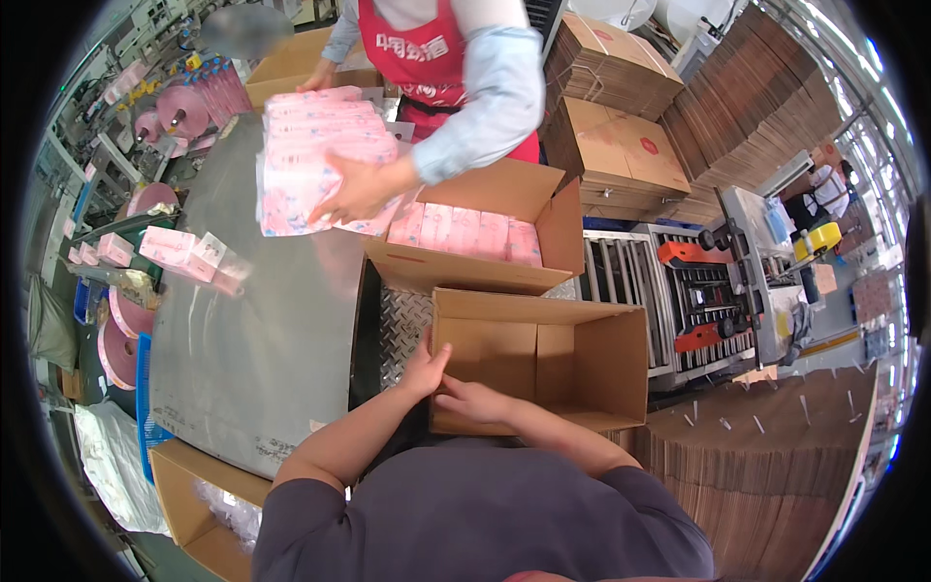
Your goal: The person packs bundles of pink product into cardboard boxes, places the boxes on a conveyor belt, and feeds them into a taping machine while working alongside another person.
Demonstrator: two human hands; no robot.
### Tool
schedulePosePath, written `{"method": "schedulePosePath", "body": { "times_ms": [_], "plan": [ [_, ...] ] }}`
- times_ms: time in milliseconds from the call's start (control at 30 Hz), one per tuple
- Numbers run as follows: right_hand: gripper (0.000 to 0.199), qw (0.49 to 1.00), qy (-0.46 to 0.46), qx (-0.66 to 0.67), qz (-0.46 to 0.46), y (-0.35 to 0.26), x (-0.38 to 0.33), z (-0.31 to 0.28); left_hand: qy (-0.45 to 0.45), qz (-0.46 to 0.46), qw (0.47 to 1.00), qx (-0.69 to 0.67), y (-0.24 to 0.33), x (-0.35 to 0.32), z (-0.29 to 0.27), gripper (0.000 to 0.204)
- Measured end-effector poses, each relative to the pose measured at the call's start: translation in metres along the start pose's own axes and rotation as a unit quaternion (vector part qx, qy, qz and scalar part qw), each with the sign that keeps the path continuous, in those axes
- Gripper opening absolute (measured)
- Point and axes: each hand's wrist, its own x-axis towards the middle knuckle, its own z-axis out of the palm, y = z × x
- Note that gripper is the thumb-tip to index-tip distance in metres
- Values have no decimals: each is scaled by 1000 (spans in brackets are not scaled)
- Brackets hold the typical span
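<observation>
An empty brown cardboard box [572,354] stands open in front of me on a metal tread plate [402,325]. My left hand [424,367] presses flat against the box's near left corner. My right hand [467,398] lies on the near wall just below it, fingers curled on the cardboard. Behind it a second open box [485,274] holds a row of pink packs [465,233]. A co-worker in a red apron across from me holds a stack of pink packs [315,160] with a hand [364,189] under it, above the grey steel table [257,339].
Loose pink packs [179,252] lie on the table's left edge. A roller conveyor with a tape sealer [689,291] stands to the right. Flat cardboard stacks [766,466] fill the lower right and far right. Another open box [194,504] sits at lower left.
</observation>
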Motion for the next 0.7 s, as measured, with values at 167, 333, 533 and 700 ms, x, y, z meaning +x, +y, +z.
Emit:
{"method": "schedulePosePath", "body": {
  "times_ms": [167, 333, 533, 700],
  "plan": [
    [78, 711, 515, -451, 162, 37, -120, -124, 62, -47, 994, 73, -45, 5, -19, 52],
    [52, 755, 513, -209, 351, 250, -223, -183, 153, -52, 970, 180, -77, 28, -84, 54],
    [59, 805, 446, 272, 283, 352, -212, -222, 25, -299, 951, -69, -154, 57, 4, 72],
    [58, 847, 431, 71, 303, 331, -162, -222, -61, -285, 921, -260, -142, 1, -55, 87]
  ]
}}
